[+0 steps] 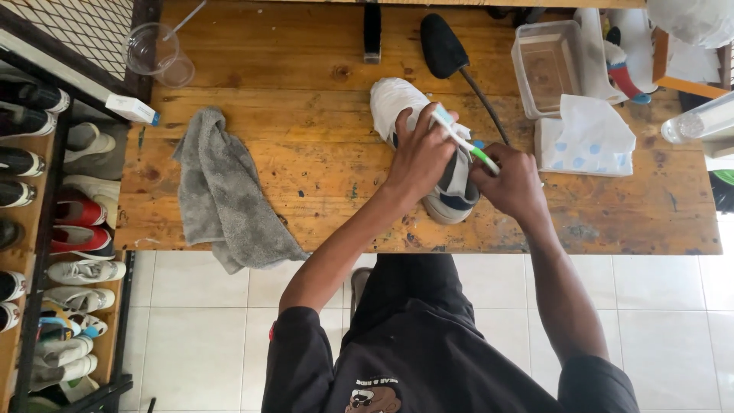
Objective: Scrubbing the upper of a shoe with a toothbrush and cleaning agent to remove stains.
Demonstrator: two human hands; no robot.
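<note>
**Sneaker under my hands on the wooden bench**

A worn plank table (306, 99), stained and flecked with paint, stands on a pale tiled floor (191, 336), and I look straight down on it. Near its front edge, about the middle, lies a white sneaker (397, 99) with a dark heel, toe pointing away from me. My left hand (419, 159) rests across its middle, fingers curved and pressed down on the upper. My right hand (514, 183) sits at the heel end, fingers closed around a toothbrush (462, 140) with a white and green handle, which lies slanting across the shoe.

To the right at the back stands a clear plastic tub (547, 69); I cannot tell whether anything is in it. Just in front of it sits a white tissue pack (585, 138) with blue dots, one tissue standing up from the top. At the far left corner is a clear plastic cup (157, 52) with a straw.

A crumpled grey towel (225, 195) hangs over the front edge, well apart from the shoe on the left. A black brush (447, 50) with a thin handle lies just beyond the sneaker. A small white box (131, 108) rests at the left edge. Beside the table on the left, a dark shoe rack (53, 229) holds rows of white, red and black shoes.
</note>
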